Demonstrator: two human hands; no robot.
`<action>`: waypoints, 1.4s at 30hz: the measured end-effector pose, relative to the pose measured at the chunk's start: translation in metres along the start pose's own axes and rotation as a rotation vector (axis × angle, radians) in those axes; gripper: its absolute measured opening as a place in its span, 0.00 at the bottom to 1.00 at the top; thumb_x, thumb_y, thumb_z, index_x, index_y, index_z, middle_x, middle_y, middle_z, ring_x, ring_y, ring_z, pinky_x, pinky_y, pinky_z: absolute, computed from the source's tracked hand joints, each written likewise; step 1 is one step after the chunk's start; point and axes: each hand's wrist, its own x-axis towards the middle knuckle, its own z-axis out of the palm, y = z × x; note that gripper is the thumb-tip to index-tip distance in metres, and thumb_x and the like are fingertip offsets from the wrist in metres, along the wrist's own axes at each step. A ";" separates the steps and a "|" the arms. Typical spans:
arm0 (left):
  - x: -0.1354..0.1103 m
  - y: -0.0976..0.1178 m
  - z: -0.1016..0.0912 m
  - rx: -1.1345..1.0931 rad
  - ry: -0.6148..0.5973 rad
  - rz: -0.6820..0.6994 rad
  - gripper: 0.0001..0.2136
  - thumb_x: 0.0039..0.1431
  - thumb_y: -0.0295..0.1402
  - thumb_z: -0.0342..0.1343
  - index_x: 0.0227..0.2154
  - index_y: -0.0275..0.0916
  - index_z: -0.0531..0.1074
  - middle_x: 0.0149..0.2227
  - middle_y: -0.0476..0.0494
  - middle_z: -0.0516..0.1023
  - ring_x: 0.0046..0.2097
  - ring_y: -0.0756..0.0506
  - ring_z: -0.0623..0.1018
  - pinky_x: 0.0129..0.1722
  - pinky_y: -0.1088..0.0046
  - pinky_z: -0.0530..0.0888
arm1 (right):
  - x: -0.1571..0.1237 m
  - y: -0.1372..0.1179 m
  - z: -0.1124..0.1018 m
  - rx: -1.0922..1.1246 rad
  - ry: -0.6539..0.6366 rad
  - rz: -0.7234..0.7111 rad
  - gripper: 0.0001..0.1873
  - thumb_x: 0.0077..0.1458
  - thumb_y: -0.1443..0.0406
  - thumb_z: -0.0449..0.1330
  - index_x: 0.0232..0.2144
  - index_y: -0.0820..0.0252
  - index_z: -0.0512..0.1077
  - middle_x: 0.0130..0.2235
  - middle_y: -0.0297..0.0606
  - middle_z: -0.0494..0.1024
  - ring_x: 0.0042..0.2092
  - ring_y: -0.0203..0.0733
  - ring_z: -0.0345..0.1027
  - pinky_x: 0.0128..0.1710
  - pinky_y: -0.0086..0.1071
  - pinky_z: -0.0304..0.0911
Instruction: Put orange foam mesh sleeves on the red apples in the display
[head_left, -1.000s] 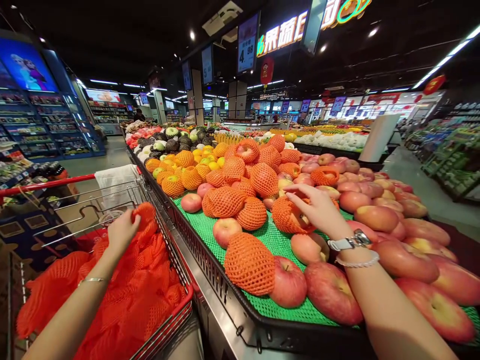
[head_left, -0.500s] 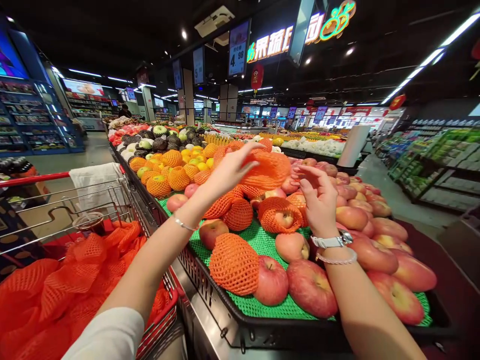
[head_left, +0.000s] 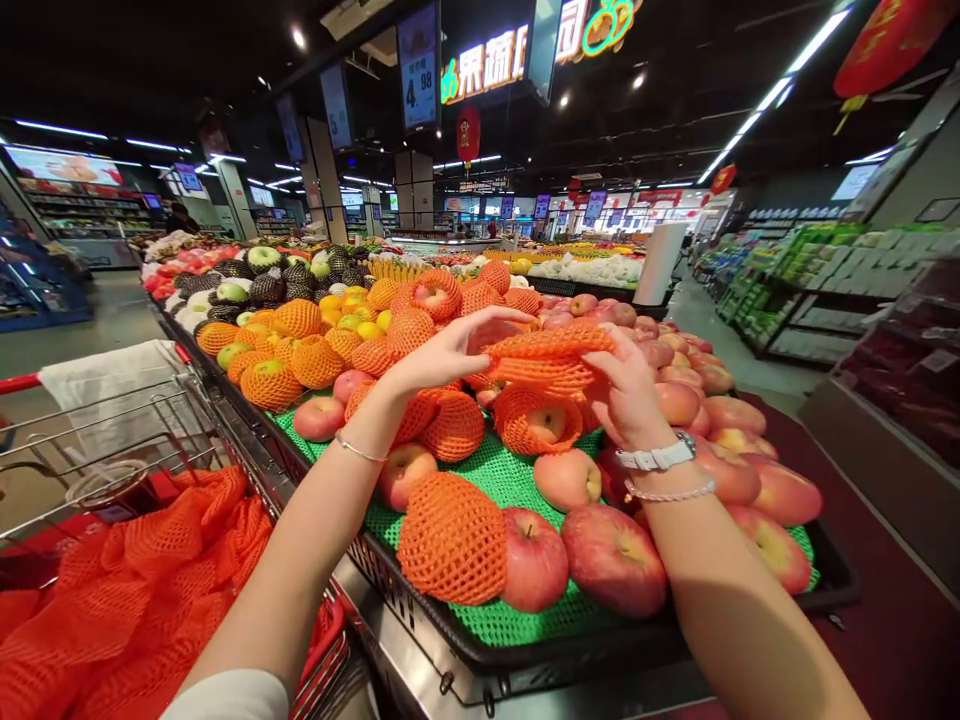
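An orange foam fruit net (head_left: 547, 358) is stretched flat between my two hands, above the apples. My left hand (head_left: 457, 352) has its thumb at the net's left end and its fingers arched over the top. Closed on the right end is my right hand (head_left: 628, 388), its thumb pressed along the net. Below them, an apple in an open foam net (head_left: 541, 420) sits on the green mat (head_left: 495, 475). Nearer me are a netted fruit (head_left: 453, 540) and bare red apples (head_left: 616, 555). What the net holds inside, if anything, cannot be seen.
At the left stands a shopping cart (head_left: 176, 400) heaped with loose orange foam nets (head_left: 142, 570); a white cloth (head_left: 112, 395) hangs over its rail. The black bin edge (head_left: 450, 640) runs in front of me. More apples (head_left: 720, 460) are piled at the right.
The view has turned to the right, so the display sits further left. My right hand has closed on the foam net, which has flattened and lowered slightly between my hands.
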 end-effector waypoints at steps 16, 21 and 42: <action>0.007 -0.003 0.030 0.537 0.615 -0.135 0.13 0.43 0.20 0.50 0.32 0.41 0.60 0.24 0.56 0.60 0.25 0.52 0.63 0.28 0.73 0.61 | 0.002 0.011 0.000 -0.323 0.409 -0.230 0.18 0.49 0.54 0.63 0.40 0.53 0.65 0.42 0.40 0.76 0.44 0.44 0.72 0.46 0.40 0.69; 0.005 -0.002 0.033 0.641 0.836 -0.073 0.17 0.45 0.17 0.49 0.36 0.43 0.57 0.26 0.55 0.59 0.26 0.52 0.63 0.28 0.72 0.61 | -0.024 -0.012 0.018 -0.266 -0.285 -0.145 0.13 0.61 0.54 0.53 0.37 0.54 0.73 0.22 0.31 0.72 0.22 0.36 0.64 0.24 0.32 0.62; 0.008 -0.018 0.066 0.511 0.275 0.045 0.12 0.54 0.20 0.50 0.34 0.42 0.55 0.30 0.53 0.63 0.29 0.51 0.65 0.31 0.74 0.65 | -0.019 -0.005 0.029 0.190 -0.036 0.094 0.16 0.47 0.66 0.59 0.41 0.52 0.75 0.50 0.38 0.79 0.53 0.48 0.72 0.54 0.48 0.69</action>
